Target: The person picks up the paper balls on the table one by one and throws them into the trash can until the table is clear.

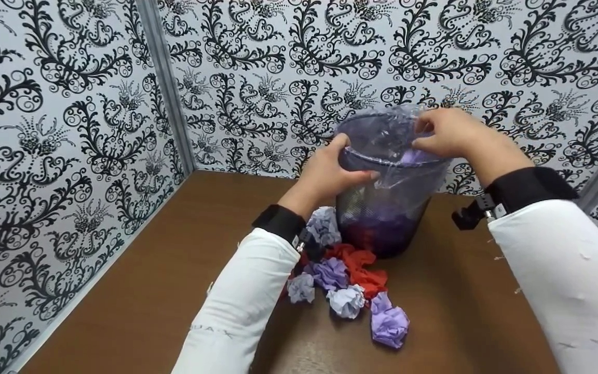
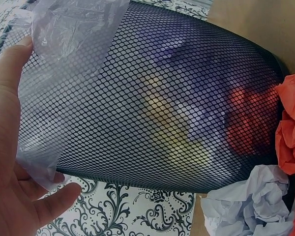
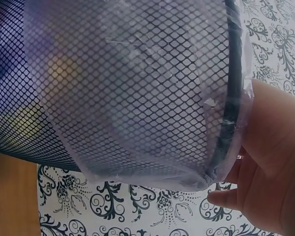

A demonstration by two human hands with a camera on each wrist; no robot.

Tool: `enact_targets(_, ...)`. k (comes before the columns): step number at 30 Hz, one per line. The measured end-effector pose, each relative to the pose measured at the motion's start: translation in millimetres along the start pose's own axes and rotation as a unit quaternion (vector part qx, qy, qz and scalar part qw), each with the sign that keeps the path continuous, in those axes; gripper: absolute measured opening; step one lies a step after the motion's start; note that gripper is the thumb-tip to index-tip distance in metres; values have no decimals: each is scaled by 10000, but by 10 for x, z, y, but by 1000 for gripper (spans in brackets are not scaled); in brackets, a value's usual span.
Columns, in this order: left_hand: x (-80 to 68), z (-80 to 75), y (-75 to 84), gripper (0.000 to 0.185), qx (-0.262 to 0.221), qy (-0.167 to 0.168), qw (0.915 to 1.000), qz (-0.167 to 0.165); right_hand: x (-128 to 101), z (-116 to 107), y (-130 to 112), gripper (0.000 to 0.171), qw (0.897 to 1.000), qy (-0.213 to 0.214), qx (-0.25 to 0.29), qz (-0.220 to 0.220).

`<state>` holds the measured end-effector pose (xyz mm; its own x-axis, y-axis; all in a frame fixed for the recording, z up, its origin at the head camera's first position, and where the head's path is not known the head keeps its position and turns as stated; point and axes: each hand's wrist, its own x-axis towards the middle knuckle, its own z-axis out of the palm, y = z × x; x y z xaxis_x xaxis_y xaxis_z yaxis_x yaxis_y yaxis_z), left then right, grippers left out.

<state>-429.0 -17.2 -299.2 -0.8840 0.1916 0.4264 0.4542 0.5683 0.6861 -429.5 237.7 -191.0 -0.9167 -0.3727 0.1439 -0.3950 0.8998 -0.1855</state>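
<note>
A black mesh wastebasket (image 1: 382, 218) stands on the brown table, lined with a clear plastic liner (image 1: 382, 135) folded over its rim. My left hand (image 1: 330, 174) grips the near left rim, thumb hooked over the top and fingers on the outside. My right hand (image 1: 447, 132) curls over the far right rim and pinches the liner there. In the left wrist view the left hand (image 2: 10, 162) lies against the liner (image 2: 73, 29) on the mesh (image 2: 162, 98). In the right wrist view the right hand (image 3: 270, 162) sits just past the rim (image 3: 231, 98). Coloured paper shows through the mesh.
Crumpled paper balls lie in front of the basket: red ones (image 1: 361, 265), lilac ones (image 1: 390, 324) and a white one (image 1: 345, 301). Patterned black-and-white walls (image 1: 70, 130) close the table (image 1: 148, 291) on the left and back.
</note>
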Motion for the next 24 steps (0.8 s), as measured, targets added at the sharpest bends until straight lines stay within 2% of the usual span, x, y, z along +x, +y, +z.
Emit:
enact_targets(7,4,5,-10,76,66,55,10000,38,-134,-15,-57,35,9989,310,54,-333)
enact_targets(11,8,0,-9,77,108,52,9999,66,-293,-55,-153,34,9975,447,138,-527)
enact_targets(15,16,-5,-9,78,4,-3,10000,51,-483,-76,-248,36,9930,721,32,-939)
enact_targets(18,21,-5,-6,79,22,-4,10000,59,-660,-44,-309,35,9850,1073,-111,-1345)
enact_targets(24,23,3,-11,77,72,-23,10000,41,-1064,212,-401,33,9577,1786,-99,-2255)
